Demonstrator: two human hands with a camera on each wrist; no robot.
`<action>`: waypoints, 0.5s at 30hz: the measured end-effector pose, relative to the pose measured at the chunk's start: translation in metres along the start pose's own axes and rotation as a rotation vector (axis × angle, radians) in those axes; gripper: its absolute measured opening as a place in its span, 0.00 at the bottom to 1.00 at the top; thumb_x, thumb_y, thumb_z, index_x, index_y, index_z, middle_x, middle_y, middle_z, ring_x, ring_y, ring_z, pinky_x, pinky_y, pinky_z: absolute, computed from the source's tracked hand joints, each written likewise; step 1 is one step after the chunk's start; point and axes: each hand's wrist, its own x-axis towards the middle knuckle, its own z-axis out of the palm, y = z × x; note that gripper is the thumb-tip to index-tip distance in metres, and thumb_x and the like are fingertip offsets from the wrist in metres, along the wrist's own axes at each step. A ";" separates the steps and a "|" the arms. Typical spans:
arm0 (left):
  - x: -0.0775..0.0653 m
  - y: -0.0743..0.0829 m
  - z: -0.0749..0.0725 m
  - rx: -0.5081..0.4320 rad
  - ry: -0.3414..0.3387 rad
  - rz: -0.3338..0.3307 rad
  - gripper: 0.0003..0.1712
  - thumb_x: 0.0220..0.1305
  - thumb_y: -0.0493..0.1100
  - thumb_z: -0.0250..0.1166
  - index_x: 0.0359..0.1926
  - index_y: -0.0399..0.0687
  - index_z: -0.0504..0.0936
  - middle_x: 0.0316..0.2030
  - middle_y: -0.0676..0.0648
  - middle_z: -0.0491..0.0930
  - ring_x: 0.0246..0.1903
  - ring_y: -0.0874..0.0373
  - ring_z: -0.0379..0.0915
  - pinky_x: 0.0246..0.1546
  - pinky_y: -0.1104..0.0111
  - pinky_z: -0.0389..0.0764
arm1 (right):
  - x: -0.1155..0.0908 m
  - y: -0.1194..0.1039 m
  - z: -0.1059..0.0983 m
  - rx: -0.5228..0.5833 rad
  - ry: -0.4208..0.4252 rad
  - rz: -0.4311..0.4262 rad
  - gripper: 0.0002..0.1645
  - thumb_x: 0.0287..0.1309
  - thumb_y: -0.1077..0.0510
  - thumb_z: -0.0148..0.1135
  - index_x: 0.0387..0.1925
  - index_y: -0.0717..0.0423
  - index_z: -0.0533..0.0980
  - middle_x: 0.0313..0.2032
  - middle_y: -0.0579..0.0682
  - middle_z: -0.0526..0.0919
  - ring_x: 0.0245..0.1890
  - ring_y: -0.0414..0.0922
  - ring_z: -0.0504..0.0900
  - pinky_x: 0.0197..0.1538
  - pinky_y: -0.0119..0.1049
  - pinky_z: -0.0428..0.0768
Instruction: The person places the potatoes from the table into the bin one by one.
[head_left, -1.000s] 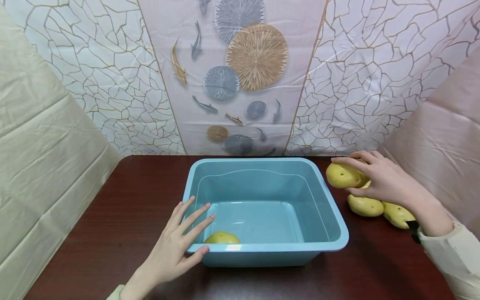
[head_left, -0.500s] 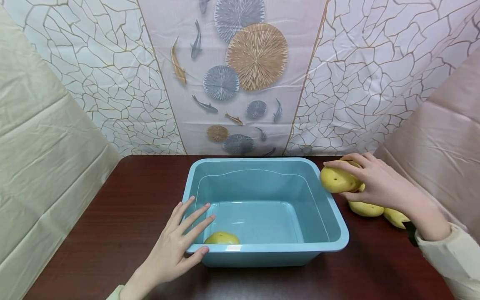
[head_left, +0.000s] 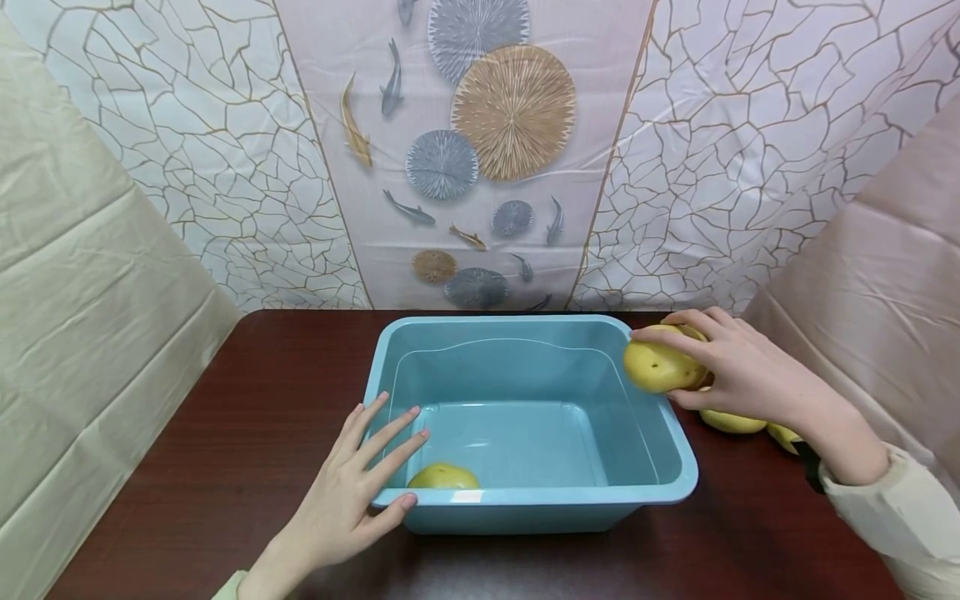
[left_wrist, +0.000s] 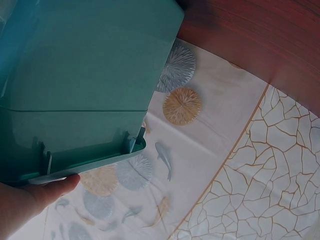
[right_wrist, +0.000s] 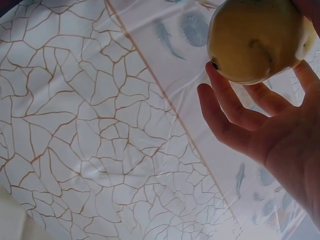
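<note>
In the head view my right hand (head_left: 738,367) grips a yellow potato (head_left: 660,365) over the right rim of a light blue plastic basin (head_left: 517,495). The right wrist view shows the same potato (right_wrist: 260,40) held between the thumb and fingertips, with dark eyes on its skin. My left hand (head_left: 341,487) lies with spread, straight fingers on the basin's near left corner. Seen from the left wrist, a finger (left_wrist: 62,187) touches the rim of the basin (left_wrist: 80,75). Another potato (head_left: 444,477) lies inside the basin at the near left, partly hidden by the front wall.
Right of the basin, more potatoes lie on the dark red-brown table (head_left: 292,375), among them one potato (head_left: 733,422) partly behind my right hand and another potato (head_left: 784,437) near the wrist. A patterned cloth (head_left: 675,167) hangs behind the table, with plain cloth at both sides.
My right hand has carried its potato leftward, away from the other potatoes and over the basin's right rim. The left hand and the basin have stayed in place.
</note>
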 end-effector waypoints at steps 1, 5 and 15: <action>0.000 0.000 0.000 0.000 0.000 -0.001 0.29 0.65 0.59 0.40 0.59 0.51 0.69 0.62 0.47 0.64 0.65 0.42 0.47 0.68 0.57 0.37 | 0.001 -0.001 0.000 -0.002 0.001 -0.005 0.42 0.27 0.52 0.70 0.53 0.34 0.70 0.43 0.45 0.73 0.39 0.46 0.69 0.33 0.39 0.65; 0.000 0.000 0.000 -0.003 -0.002 -0.003 0.28 0.64 0.58 0.43 0.59 0.51 0.69 0.62 0.47 0.64 0.66 0.43 0.47 0.68 0.57 0.37 | 0.004 -0.004 -0.001 -0.008 0.000 -0.024 0.41 0.28 0.51 0.70 0.53 0.34 0.70 0.43 0.45 0.73 0.39 0.46 0.69 0.33 0.38 0.65; -0.001 0.000 0.000 -0.009 -0.002 -0.004 0.28 0.63 0.57 0.46 0.59 0.51 0.68 0.62 0.47 0.63 0.66 0.43 0.47 0.68 0.57 0.37 | 0.009 -0.012 -0.005 0.004 0.000 -0.037 0.40 0.29 0.51 0.70 0.52 0.31 0.69 0.43 0.44 0.73 0.41 0.46 0.70 0.37 0.41 0.66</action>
